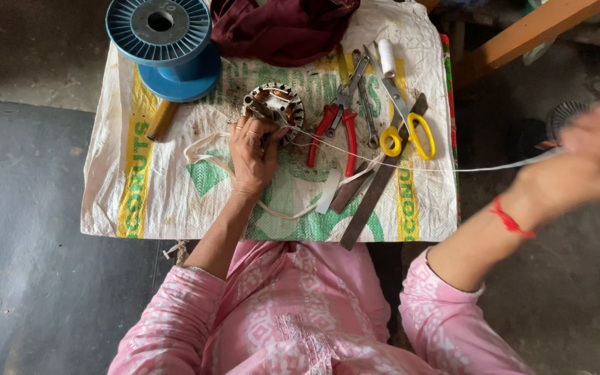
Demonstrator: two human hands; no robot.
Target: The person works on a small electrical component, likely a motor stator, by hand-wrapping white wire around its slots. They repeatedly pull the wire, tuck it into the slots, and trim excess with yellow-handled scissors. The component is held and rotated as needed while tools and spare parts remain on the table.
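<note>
The left hand (251, 149) presses down on the round metal stator with copper windings (276, 107) on the printed white sack (175, 201). The blurred right hand (595, 156) pinches the thin white thread (355, 153), pulled taut out to the side. The stator looks heavy and rigid, best held by its rim; the thread seems light, limp and liable to snap.

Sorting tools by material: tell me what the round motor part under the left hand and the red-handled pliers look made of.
Round motor part: dull grey metal ring with coppery windings, seemingly.
Red-handled pliers: bare steel jaws, glossy red grips, probably plastic.
Left hand rests on the motor part.
</note>
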